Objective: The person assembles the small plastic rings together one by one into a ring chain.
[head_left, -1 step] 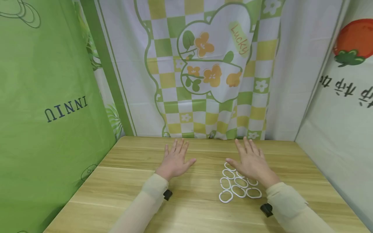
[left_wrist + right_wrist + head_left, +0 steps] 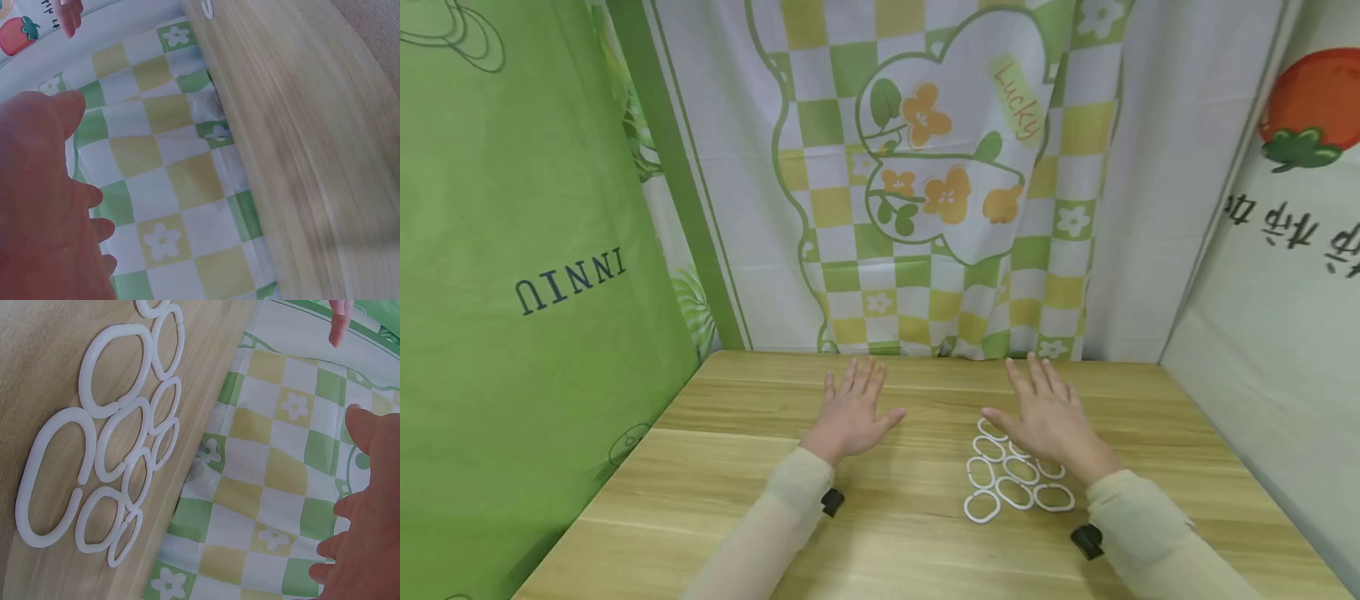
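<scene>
Above the table (image 2: 910,533), left hand (image 2: 852,422) and right hand (image 2: 1051,422), fingers (image 2: 1038,378) spread, and partly hidden white rings (image 2: 104,447) seem unmoved.

Hung cloths close in the wood-grained surface (image 2: 917,542) on three sides here. A bright green cloth (image 2: 550,183) with dark lettering (image 2: 572,279) drops on the left; straight ahead hangs a white curtain (image 2: 917,179) of green and yellow checks (image 2: 874,242), orange flowers (image 2: 927,115) and the word "Lucky" (image 2: 1017,98); a pale cloth (image 2: 1255,333) on the right shows a red fruit (image 2: 1318,92). The light is soft. Past the surface's edge, a brownish patch (image 2: 378,31) may be floor; I can't quite tell.
</scene>
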A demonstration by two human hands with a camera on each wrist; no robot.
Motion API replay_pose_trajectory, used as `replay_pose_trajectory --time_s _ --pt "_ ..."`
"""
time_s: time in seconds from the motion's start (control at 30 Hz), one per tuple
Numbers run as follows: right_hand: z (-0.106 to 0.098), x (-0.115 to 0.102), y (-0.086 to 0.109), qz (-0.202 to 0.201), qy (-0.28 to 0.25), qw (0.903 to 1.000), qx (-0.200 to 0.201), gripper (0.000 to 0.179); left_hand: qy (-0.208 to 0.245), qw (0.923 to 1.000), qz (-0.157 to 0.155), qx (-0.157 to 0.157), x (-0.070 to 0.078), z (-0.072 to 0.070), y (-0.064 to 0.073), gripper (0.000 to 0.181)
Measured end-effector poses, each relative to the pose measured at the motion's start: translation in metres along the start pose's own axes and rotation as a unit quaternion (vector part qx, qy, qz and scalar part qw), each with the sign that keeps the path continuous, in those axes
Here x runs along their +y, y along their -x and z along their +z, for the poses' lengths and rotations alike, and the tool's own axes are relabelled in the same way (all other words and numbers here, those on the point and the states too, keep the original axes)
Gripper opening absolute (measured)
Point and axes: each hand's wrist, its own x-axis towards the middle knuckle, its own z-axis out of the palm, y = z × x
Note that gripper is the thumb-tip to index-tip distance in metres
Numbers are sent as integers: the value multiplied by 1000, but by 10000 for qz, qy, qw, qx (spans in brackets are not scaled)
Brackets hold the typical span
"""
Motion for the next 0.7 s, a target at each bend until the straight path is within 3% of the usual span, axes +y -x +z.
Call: replay_pose_trajectory --time_s 0.23,0.7 --pt "2 4 -2 17 -79 10000 36 96 51 10000 -3 -64 -5 5 -2 92" --pt "6 26 6 88 -503 9987 -32 88 418 9989 124 -181 8 17 -5 89"
